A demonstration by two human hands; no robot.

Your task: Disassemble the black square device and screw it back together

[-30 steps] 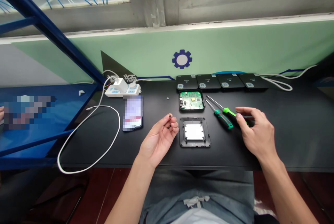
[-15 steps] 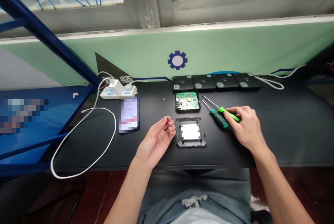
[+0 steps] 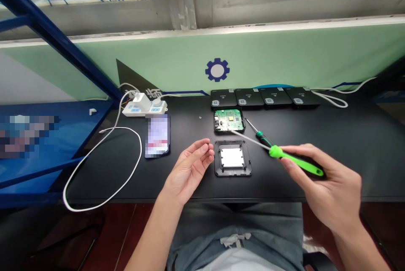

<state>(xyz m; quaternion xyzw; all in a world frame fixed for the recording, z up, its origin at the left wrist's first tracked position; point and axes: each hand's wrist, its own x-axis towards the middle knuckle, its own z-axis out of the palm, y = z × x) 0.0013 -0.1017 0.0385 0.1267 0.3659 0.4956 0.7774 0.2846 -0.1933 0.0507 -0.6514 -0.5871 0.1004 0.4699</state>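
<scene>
My right hand [image 3: 332,182] is closed around the handle of a bright green screwdriver [image 3: 295,163], raised off the table with its shaft pointing left. Its tip appears in front of the opened black box's green circuit board [image 3: 229,118]. My left hand [image 3: 191,170] is closed in a pinch, and whatever lies between the fingertips is too small to name. Just right of those fingers, a black cover [image 3: 248,165] with a white pad [image 3: 232,156] lies flat. A dark green screwdriver [image 3: 260,135] rests on the table, partly hidden behind the bright green one.
Several black boxes [image 3: 249,98] stand in a row at the back. Tiny screws [image 3: 200,117] lie left of the circuit board. A phone [image 3: 158,136], a white power strip [image 3: 145,110] and a looped white cable [image 3: 141,148] occupy the left side.
My right hand has picked up the bright green screwdriver from the table and brought it nearer to me and to the right. My left hand stays pinched in nearly the same place.
</scene>
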